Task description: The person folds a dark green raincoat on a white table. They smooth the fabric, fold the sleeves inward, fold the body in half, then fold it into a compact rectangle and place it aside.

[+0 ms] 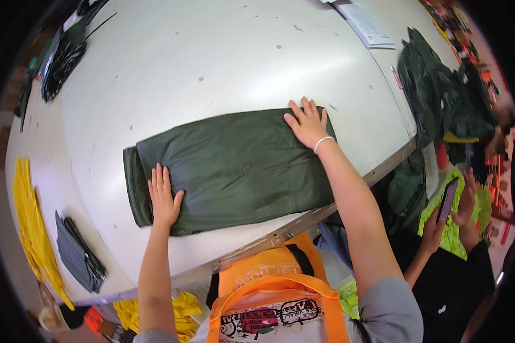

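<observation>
A dark green garment point(246, 171) lies folded into a long flat bundle near the front edge of the white table point(212, 74). Its left end shows a separate folded layer sticking out from under the top one. My left hand point(164, 197) rests flat on the bundle close to that end, fingers stretched out. Toward the far right corner, my right hand point(308, 126) presses on the fabric with its fingers spread. A light bracelet circles my right wrist. Neither hand grips the cloth.
Yellow cloth point(31, 217) and a stack of dark grey pieces point(80, 251) lie at the left. More dark green garments point(440, 86) are heaped at the right edge, near papers point(363, 23). At the lower right another person holds a phone point(448, 200). Dark bags point(66, 57) sit far left.
</observation>
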Demonstrator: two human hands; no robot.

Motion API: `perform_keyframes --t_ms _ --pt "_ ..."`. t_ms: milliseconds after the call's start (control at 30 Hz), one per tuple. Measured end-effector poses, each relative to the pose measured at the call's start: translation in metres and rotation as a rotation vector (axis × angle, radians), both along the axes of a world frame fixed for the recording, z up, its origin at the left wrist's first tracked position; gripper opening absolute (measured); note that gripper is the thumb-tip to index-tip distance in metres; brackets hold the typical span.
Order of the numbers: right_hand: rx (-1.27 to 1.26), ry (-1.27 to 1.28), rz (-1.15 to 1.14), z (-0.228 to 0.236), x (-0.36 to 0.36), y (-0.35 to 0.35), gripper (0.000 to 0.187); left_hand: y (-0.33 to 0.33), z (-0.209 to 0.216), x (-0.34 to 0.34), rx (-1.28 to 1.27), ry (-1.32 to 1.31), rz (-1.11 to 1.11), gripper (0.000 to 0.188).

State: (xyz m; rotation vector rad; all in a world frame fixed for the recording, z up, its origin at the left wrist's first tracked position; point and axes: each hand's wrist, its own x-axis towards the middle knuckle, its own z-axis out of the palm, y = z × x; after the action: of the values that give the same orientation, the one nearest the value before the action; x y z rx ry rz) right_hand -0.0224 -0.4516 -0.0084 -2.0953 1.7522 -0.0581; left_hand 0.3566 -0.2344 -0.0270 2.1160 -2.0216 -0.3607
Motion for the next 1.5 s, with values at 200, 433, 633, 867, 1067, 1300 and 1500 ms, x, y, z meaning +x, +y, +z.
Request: perform_keyframes --t_ms 200,433,633,867,1067,1300,1500 --pt "-0.143 -0.188 0.068 0.041 -0.053 0.048 0.061 0.012 -0.003 0.018 0.025 -0.118 0.036 0.076" --pt "-0.093 -0.364 -0.101 0.007 -0.078 0.128 0.069 -0.004 0.070 -0.067 -0.135 -0.115 0.053 0.068" --pt "-0.210 -0.171 0.366 0.061 -0.059 0.173 0.096 0.060 0.077 -0.008 -0.117 -0.026 -0.116 0.084" --pt "-0.235 -0.016 0.483 0.048 -0.023 0.182 0.093 0.092 0.054 0.031 0.092 -0.211 -0.084 0.086" --pt "-0.285 0.277 0.563 0.013 -0.026 0.183 0.073 0.092 0.023 0.032 0.167 -0.352 -0.087 0.084" --pt "-0.319 -0.438 0.020 0.023 -0.073 0.160 0.046 0.061 0.073 -0.027 0.031 -0.018 -0.124 0.101" --pt "0.142 -0.851 -0.541 -0.027 -0.110 0.108 0.055 -0.013 0.070 -0.198 -0.194 0.131 0.027 0.075"
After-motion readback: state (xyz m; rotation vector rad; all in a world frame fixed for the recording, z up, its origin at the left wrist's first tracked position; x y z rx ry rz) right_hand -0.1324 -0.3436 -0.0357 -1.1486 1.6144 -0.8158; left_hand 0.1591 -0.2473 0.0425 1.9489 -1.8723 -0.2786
